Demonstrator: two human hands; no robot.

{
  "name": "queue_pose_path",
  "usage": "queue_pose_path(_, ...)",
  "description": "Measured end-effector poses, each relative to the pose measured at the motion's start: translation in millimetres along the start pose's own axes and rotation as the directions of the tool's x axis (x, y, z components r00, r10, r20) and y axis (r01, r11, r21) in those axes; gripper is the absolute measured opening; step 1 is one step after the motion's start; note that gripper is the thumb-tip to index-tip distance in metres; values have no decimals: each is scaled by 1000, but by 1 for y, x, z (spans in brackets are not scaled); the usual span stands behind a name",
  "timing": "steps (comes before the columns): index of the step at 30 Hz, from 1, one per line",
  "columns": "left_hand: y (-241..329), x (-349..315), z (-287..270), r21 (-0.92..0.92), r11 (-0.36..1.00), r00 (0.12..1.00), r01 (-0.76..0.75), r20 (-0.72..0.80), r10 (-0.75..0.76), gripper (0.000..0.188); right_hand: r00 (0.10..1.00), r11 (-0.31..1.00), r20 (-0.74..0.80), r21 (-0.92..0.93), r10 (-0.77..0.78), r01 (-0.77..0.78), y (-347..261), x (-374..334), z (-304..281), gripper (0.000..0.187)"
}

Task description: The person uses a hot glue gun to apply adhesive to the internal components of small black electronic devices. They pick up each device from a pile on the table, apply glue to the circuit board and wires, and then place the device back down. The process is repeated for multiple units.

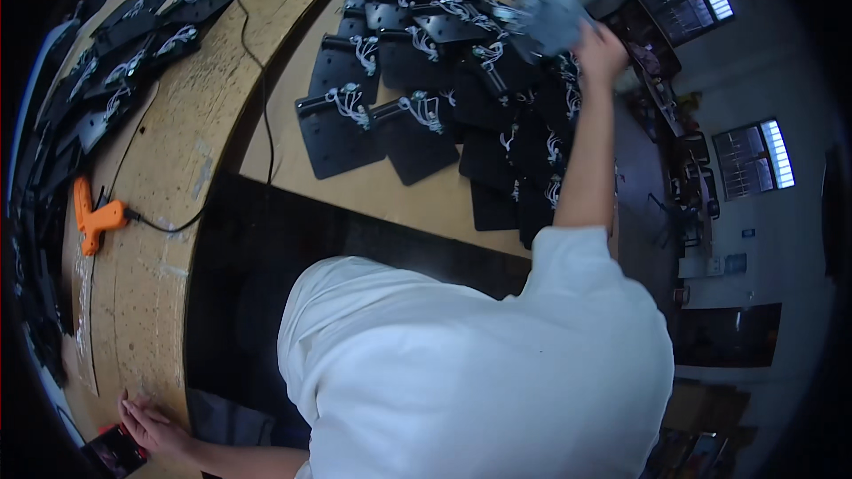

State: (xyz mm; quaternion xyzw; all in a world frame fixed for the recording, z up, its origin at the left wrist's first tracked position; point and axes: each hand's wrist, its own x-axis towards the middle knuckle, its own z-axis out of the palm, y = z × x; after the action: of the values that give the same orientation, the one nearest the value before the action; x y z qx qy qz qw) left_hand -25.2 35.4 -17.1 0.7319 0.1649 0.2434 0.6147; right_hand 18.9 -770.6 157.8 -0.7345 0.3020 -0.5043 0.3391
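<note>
Reaching over the black plates (444,80), the right hand (600,51) is gripping a blurred grey plate (552,19); the left hand (153,426) is lying flat on the counter (160,239) beside them.

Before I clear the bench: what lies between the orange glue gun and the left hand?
In the head view, only bare wooden tabletop lies between the glue gun and the left hand.

R arm stretched far fwd, right hand (600,51) gripping; left hand (153,427) flat, fingers spread, low by body.
</note>
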Motion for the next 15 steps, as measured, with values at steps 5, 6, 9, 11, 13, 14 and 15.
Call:
queue_pose_path(5, -5, 2, -3, -33, 997, 997, -64, -49, 62, 23, 590, 738, -465, 547, 661, -395, 145, 42, -126, 20)
queue_pose_path(6, -4, 1, -4, 6, 995, 992, -98, -77, 98, 21, 507, 691, -478, 585, 717, -425, 167, 44, -130, 23)
queue_pose_path(9, -6, 5, -7, 239, 957, 986, -165, 31, 162, 21, 442, 587, -406, 682, 800, -436, 226, 61, -138, 31)
queue_pose_path(11, -6, 7, -9, 199, 965, 984, -173, 64, 163, 25, 461, 520, -316, 738, 830, -430, 268, 84, -131, 36)
queue_pose_path(13, -5, 6, -6, 180, 968, 983, -175, 86, 162, 28, 481, 421, -187, 792, 857, -442, 311, 111, -134, 42)
queue_pose_path(14, -13, 9, -1, 162, 974, 985, -156, 98, 141, 28, 529, 383, -102, 803, 843, -457, 323, 137, -162, 45)
queue_pose_path(15, -47, 13, 1, 75, 993, 991, -95, 105, 87, 28, 582, 314, 129, 738, 803, -597, 295, 212, -239, 43)
